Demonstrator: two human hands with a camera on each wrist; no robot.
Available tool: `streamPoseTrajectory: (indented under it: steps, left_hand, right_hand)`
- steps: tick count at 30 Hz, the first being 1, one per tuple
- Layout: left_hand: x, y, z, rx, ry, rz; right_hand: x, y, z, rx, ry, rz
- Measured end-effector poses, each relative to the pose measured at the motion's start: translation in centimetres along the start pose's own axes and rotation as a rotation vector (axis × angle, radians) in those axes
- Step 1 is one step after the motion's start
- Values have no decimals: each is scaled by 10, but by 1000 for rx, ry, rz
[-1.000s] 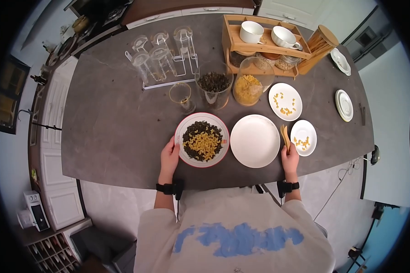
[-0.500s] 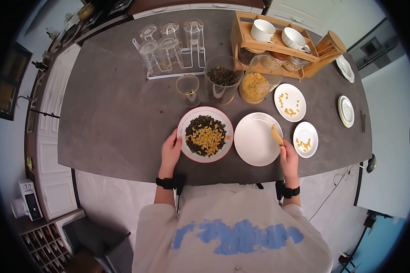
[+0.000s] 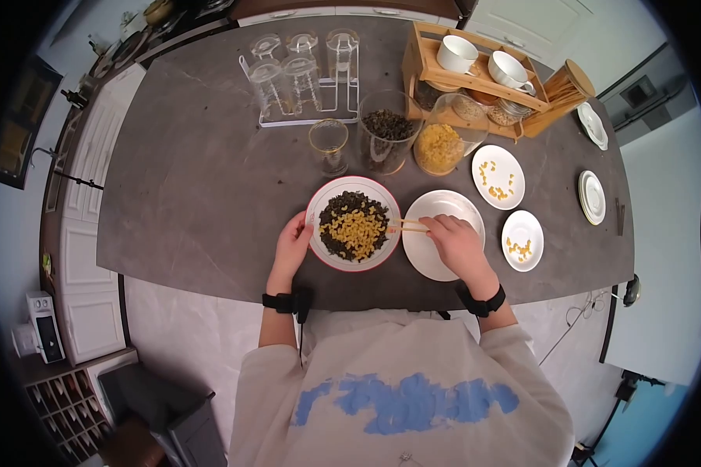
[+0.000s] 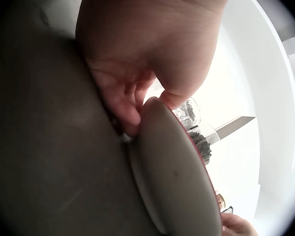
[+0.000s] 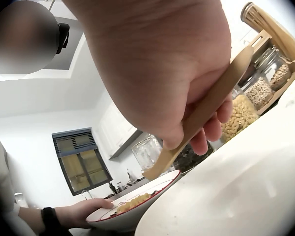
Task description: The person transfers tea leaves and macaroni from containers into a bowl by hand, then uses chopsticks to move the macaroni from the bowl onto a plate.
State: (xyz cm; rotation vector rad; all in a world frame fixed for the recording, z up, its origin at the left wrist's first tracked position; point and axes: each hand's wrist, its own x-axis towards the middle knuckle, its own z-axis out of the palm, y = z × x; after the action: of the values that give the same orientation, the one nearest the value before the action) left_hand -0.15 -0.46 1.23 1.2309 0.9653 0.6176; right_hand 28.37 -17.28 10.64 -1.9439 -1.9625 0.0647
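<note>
At the near edge of a grey counter (image 3: 187, 171), a person's left hand (image 3: 291, 243) grips a red-rimmed bowl (image 3: 352, 185) of macaroni (image 3: 356, 231) and dark flakes (image 3: 335, 205); the right hand (image 3: 459, 247) holds wooden tongs (image 5: 202, 118) above a white plate (image 3: 432, 263), tips over the bowl's rim. Two small plates (image 3: 497, 156) lie toward the counter's right edge; glass jars (image 3: 380, 158) stand beyond, toward the far edge.

Shot downward from the head (image 5: 23, 37), tight from both wrists (image 3: 280, 302) toward the fingers (image 4: 130, 114), sharing the red-rimmed bowl (image 3: 354, 185).
</note>
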Motion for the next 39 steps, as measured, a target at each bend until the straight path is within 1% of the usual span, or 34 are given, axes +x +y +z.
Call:
streamPoseTrajectory:
  steps: [1, 3, 4, 6, 8, 10, 15, 18, 24, 30, 33, 36, 39]
  left_hand:
    - [2, 3, -1, -41, -3, -64]
    - [9, -5, 3, -85, 75, 79]
    - [12, -9, 5, -105, 113, 153]
    - [9, -6, 17, -98, 117, 179]
    - [8, -7, 18, -91, 120, 199]
    - [10, -16, 15, -84, 118, 209]
    - [9, -15, 12, -138, 82, 210]
    - [8, -15, 11, -132, 69, 221]
    - [7, -13, 10, -145, 51, 233]
    - [8, -16, 8, -125, 66, 231]
    - [8, -18, 9, -139, 73, 237]
    - [7, -18, 10, -153, 81, 236]
    - [6, -17, 11, -174, 83, 230]
  right_hand:
    - [3, 1, 3, -45, 13, -42]
    - [8, 1, 8, -134, 38, -127]
    - [9, -1, 9, -149, 28, -124]
    - [14, -4, 10, -182, 17, -117]
    - [18, -10, 5, -154, -6, -120]
    - [18, -11, 5, -143, -20, -119]
    - [17, -5, 15, -208, -15, -129]
    - [18, -5, 17, -285, 19, -171]
    - [25, -9, 19, -336, 59, -224]
    - [30, -8, 26, -317, 66, -270]
    - [29, -6, 30, -323, 35, -256]
    - [28, -3, 33, -284, 64, -244]
    - [23, -1, 32, -261, 65, -188]
